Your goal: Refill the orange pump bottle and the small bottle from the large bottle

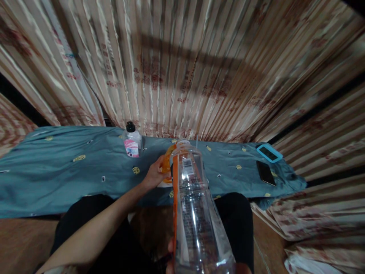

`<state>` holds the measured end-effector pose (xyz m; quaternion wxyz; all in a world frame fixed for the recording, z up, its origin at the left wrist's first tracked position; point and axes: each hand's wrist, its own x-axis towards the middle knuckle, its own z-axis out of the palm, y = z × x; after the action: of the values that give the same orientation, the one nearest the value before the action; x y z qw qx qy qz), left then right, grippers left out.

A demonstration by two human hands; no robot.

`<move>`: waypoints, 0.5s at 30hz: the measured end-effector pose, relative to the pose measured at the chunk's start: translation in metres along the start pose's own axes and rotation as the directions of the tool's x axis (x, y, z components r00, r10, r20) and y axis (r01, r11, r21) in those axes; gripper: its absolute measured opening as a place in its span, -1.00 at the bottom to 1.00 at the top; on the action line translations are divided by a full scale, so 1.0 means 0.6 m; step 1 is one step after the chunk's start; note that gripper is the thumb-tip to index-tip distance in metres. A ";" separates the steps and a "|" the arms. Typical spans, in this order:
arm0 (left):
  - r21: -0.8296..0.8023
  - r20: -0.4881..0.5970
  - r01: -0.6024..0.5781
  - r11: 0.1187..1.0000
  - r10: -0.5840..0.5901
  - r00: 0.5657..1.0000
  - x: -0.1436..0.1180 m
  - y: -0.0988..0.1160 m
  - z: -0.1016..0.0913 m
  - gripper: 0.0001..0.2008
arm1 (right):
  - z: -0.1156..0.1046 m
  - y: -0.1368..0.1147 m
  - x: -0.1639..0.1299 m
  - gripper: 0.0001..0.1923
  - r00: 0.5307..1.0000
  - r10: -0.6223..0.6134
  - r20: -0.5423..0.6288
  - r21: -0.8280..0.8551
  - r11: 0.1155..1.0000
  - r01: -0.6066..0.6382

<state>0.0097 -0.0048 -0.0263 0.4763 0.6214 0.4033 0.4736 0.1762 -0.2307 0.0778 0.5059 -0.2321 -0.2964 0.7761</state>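
A large clear plastic bottle with an orange label strip and a barcode fills the lower middle, its uncapped-looking neck pointing away from me. My right hand is closed around its lower end, with only some fingers showing at the bottom edge. On the cloth-covered table, my left hand grips the side of an amber, see-through container. The bottle's upper part hides much of that container, so its full shape and contents cannot be made out. The neck is over or in front of it; which one is unclear.
A bottle with a black cap and pink label stands left on the blue-green tablecloth. At right lie a dark phone and a blue-framed device. A striped curtain hangs behind. A thin stick rises behind the clear bottle.
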 end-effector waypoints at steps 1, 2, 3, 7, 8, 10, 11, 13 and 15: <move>-0.009 0.001 -0.003 1.000 0.003 1.000 -0.001 0.003 -0.001 -0.33 | -0.001 0.000 0.002 -0.56 1.000 -0.009 0.001 0.002 1.000 0.009; -0.035 0.006 -0.003 0.999 0.003 1.000 -0.002 0.007 -0.001 -0.32 | -0.001 0.000 0.004 -0.56 1.000 -0.019 0.002 0.006 1.000 0.019; -0.042 0.013 0.000 0.999 0.001 1.000 -0.003 0.010 -0.002 -0.32 | -0.002 0.000 0.005 -0.55 1.000 -0.027 0.004 0.009 1.000 0.027; 0.001 0.003 0.019 1.000 -0.019 1.000 -0.004 0.016 -0.003 -0.35 | -0.005 -0.001 0.009 -0.53 0.999 -0.040 0.023 0.021 0.999 0.040; 0.003 -0.001 0.022 1.000 -0.022 1.000 -0.005 0.016 -0.003 -0.35 | -0.006 -0.001 0.009 -0.52 0.999 -0.038 0.032 0.023 0.999 0.037; 0.000 0.001 0.022 1.000 -0.022 1.000 -0.005 0.017 -0.003 -0.36 | -0.007 -0.003 0.007 -0.45 0.998 -0.026 0.056 0.028 0.999 0.025; 0.002 0.005 0.018 1.000 -0.018 1.000 -0.005 0.017 -0.003 -0.38 | -0.008 -0.004 0.006 -0.37 0.997 -0.017 0.072 0.031 0.999 0.015; 0.011 0.013 0.007 1.000 -0.007 1.000 -0.006 0.019 -0.003 -0.41 | -0.011 -0.005 0.000 -0.15 0.994 0.012 0.110 0.036 0.999 -0.016; 0.013 0.016 0.003 1.000 -0.003 1.000 -0.006 0.019 -0.003 -0.41 | -0.014 -0.004 -0.006 0.06 0.982 0.093 0.161 0.025 0.995 -0.099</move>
<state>0.0077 -0.0104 -0.0155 0.4762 0.6278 0.4036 0.4650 0.1848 -0.2315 0.0735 0.4463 -0.1746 -0.3117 0.8205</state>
